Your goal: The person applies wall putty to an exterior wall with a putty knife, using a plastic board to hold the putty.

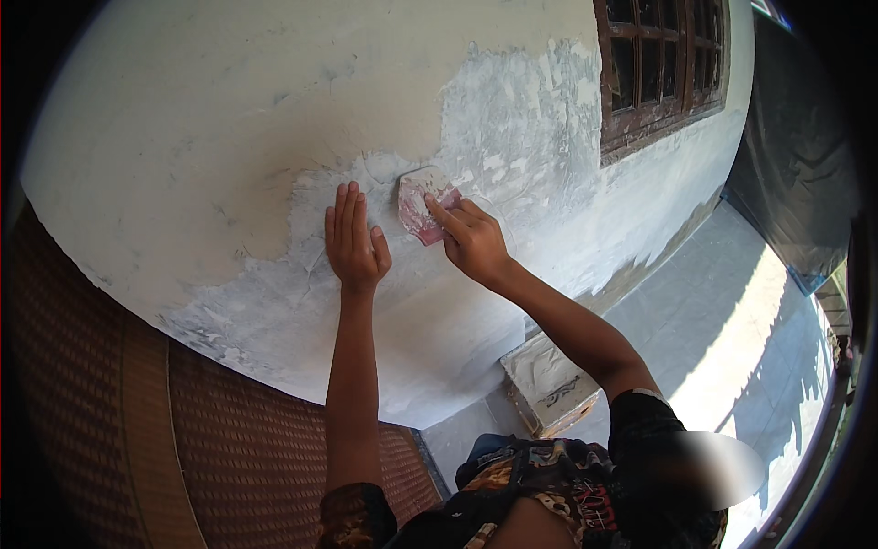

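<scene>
In front of me is a wall (pixel 366 110), beige higher up and on the left, with patchy white and grey filler lower down and toward the window. My right hand (pixel 476 240) grips a reddish putty scraper (pixel 422 233) smeared with white filler, its flat blade lying against the wall. The index finger stretches along the scraper's face, and the other fingers curl at its lower edge. Left of it, my left hand (pixel 355 240) rests on the filled area with its palm toward the wall, fingers straight and holding nothing.
Below on the tiled floor (pixel 677 302) stands a box-like container (pixel 549 389) with white paste on top. A brown wooden window (pixel 660 69) is at the upper right, beside a dark hanging sheet (pixel 791 146). Woven brown panels (pixel 238 421) line the lower left.
</scene>
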The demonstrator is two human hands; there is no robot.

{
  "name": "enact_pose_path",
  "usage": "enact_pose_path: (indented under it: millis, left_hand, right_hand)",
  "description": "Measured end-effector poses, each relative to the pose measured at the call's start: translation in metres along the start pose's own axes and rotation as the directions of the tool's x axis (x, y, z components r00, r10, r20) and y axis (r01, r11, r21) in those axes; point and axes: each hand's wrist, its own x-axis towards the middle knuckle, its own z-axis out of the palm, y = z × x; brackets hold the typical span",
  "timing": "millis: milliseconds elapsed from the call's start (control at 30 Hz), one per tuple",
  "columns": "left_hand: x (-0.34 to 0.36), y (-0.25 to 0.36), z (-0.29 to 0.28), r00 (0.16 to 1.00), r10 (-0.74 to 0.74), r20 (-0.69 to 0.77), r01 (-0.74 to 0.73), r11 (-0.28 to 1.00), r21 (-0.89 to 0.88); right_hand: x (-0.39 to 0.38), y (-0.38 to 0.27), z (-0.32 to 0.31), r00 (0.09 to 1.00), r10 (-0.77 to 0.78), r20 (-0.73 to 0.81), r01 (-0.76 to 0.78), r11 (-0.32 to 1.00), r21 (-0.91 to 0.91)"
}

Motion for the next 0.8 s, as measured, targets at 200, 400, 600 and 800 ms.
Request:
enact_pose_path:
  millis: [200, 400, 600, 800]
  left_hand:
    - [0.004, 0.000, -0.001, 1.000, 0.008, -0.004, -0.008, 1.000, -0.008]
    - [0.001, -0.003, -0.001, 1.000, 0.006, -0.003, -0.006, 1.000, -0.005]
    - [0.002, 0.001, 0.000, 1.000, 0.000, -0.005, 0.000, 1.000, -0.029]
    - [0.002, -0.001, 0.000, 1.000, 0.002, -0.018, -0.003, 1.000, -0.020]
  right_hand:
    - [0.102, 0.026, -0.024, 0.973, -0.032, -0.230, -0.001, 0.990, -0.140]
    - [0.020, 0.018, 0.011, 0.994, 0.090, -0.058, -0.094, 0.992, -0.080]
    - [0.053, 0.000, -0.015, 0.987, 0.111, -0.119, -0.108, 0.994, 0.030]
    - [0.091, 0.030, 0.002, 0.984, -0.059, -0.168, 0.026, 0.981, -0.192]
